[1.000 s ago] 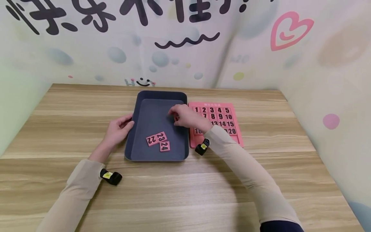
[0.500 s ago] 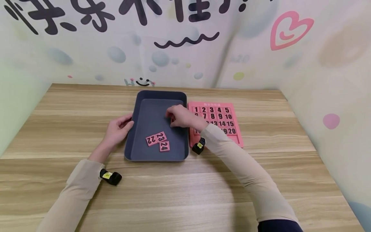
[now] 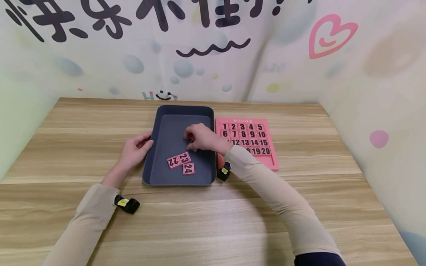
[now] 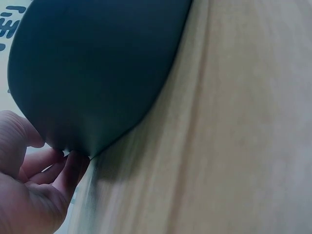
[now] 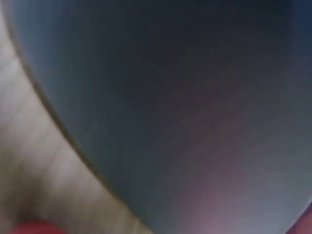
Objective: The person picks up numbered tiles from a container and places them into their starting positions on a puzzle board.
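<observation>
A dark blue-grey tray (image 3: 213, 166) lies on the table. My left hand (image 3: 135, 149) holds the tray's left side, its thumb and fingertips at the edge, as the left wrist view also shows. Over the tray's right half, my right hand (image 3: 204, 138) has its thumb and fingers drawn together on a small pink number tile, which the hand now hides. Just in front of it lie the loose tiles 22 (image 3: 173, 162), 23 (image 3: 184, 158) and 24 (image 3: 188, 169) on the tray floor. The right wrist view is blurred and shows mostly the tray.
Right beside the tray lies a pink number board (image 3: 273, 164), with tiles in rows from 1 to 20; my right forearm (image 3: 266, 181) passes over its lower left. Behind the wooden table (image 3: 186, 229) rises a printed wall (image 3: 283, 74); another wall stands at the right.
My right hand has shifted left and slightly toward me inside the tray; the tile seen under its fingers earlier has moved along and is now hidden. The left hand stays at the tray's side.
</observation>
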Available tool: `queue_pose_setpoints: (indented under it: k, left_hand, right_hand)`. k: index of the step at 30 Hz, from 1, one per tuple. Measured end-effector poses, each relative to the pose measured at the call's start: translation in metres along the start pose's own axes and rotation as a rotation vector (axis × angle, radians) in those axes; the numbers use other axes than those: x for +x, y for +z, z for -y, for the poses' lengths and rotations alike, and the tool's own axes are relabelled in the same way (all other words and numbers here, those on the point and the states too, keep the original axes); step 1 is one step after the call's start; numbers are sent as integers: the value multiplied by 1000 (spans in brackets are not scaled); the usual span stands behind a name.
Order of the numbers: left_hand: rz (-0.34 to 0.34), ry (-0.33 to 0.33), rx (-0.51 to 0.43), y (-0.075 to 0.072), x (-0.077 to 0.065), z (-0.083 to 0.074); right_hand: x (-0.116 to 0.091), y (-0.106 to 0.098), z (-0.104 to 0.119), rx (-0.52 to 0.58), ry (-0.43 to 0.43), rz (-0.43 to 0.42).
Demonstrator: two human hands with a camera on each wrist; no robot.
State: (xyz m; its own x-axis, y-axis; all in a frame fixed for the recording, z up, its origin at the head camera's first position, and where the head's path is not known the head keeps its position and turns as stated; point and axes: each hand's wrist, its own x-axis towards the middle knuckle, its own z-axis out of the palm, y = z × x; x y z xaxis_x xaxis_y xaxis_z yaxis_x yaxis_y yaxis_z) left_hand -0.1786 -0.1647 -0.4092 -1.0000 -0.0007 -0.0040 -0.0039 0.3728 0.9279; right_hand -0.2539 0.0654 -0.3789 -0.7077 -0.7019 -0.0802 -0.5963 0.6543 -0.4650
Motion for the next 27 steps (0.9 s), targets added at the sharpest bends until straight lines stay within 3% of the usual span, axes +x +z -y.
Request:
queue_pose_setpoints:
  k: [7,11,16,19,23,27]
  left_hand:
    - [0,9,-8,0,-1,1]
    - [-8,8,0,0,-1,1]
    - [-8,6,3,0,-1,1]
    - [-6,3,-2,0,-1,1]
    - [-12,7,-1,-1,-1,1]
    - [-10,4,1,0,0,1]
  right_hand:
    - [-2,0,2,-53,104,-11]
    - [-3,-7,0,-47,45,6]
    - [-10,-19,-1,14,-41,103]
    - [-17,-19,1,-1,2,117]
    - [-22,-11,3,-23,66,74]
    - [-20,-6,1,-52,70,66]
